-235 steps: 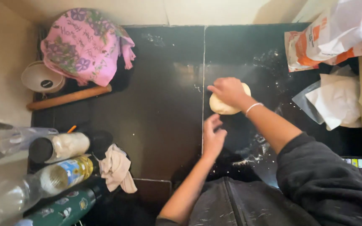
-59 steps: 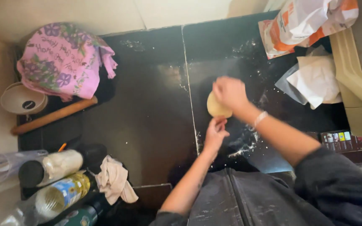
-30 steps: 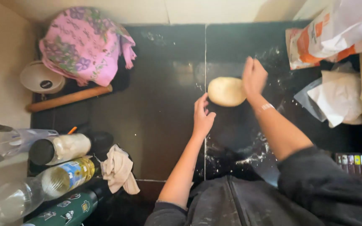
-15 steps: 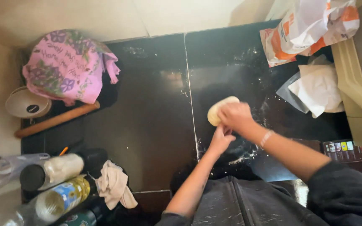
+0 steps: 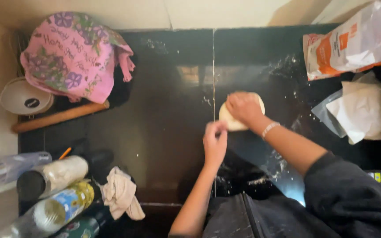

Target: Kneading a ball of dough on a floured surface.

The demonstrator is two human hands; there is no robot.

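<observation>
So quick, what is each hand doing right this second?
Left hand: fingers loosely curled, at the near edge of the dough ball, holding nothing.
Right hand: palm down on top of the dough ball, pressing rather than gripping.

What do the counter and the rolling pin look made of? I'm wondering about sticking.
The counter looks like polished dark stone or tile: glossy reflections, a straight seam. The rolling pin looks like plain unvarnished wood: matte, brown. Neither is certain.
</observation>
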